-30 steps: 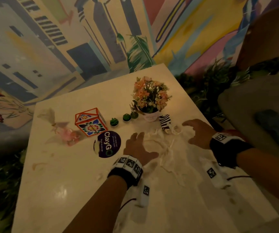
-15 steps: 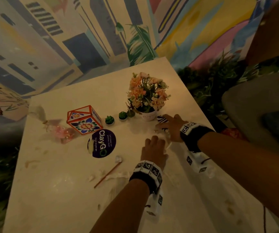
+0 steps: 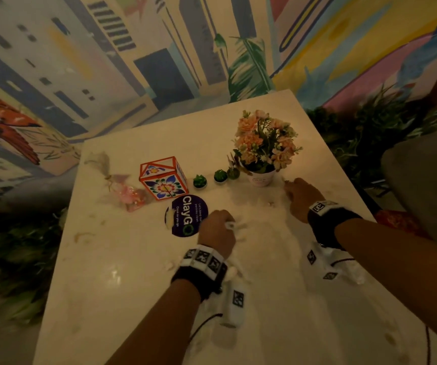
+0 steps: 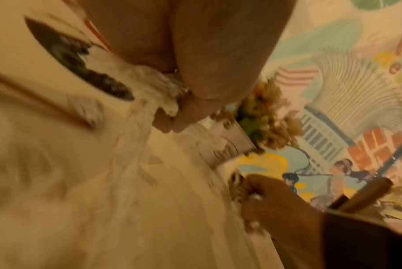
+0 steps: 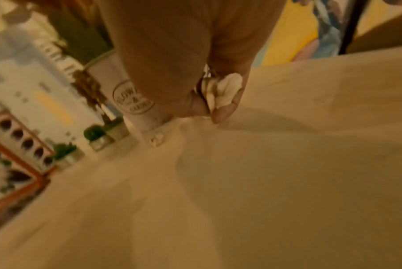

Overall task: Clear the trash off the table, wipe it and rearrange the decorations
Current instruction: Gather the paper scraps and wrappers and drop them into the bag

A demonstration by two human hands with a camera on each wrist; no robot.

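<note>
On the pale table (image 3: 133, 299) my left hand (image 3: 225, 222) grips a bunch of crumpled white tissue (image 4: 153, 81) just right of the purple ClayGo disc (image 3: 189, 216). In the left wrist view a thin wooden stick (image 4: 41, 102) lies beside that hand. My right hand (image 3: 291, 184) is next to the white flower pot (image 3: 260, 177), fingers curled round white tissue (image 5: 227, 91). A zebra-striped scrap (image 4: 236, 183) shows in the same hand. In a row behind stand a painted box (image 3: 163, 177), three small green succulents (image 3: 199, 181) and a pink wrapped trinket (image 3: 133, 196).
Small white scraps (image 3: 170, 264) and an orange smear (image 3: 83, 235) lie on the tabletop. A mural wall (image 3: 133, 61) runs behind the table. Green plants (image 3: 356, 138) flank it on the right and a grey seat (image 3: 422, 185) stands close by.
Left hand slid left toward the ClayGo disc, bunching the spread white tissue into its grip. Right hand closed on the zebra scrap and tissue by the pot; the stick is hidden under the left hand.
</note>
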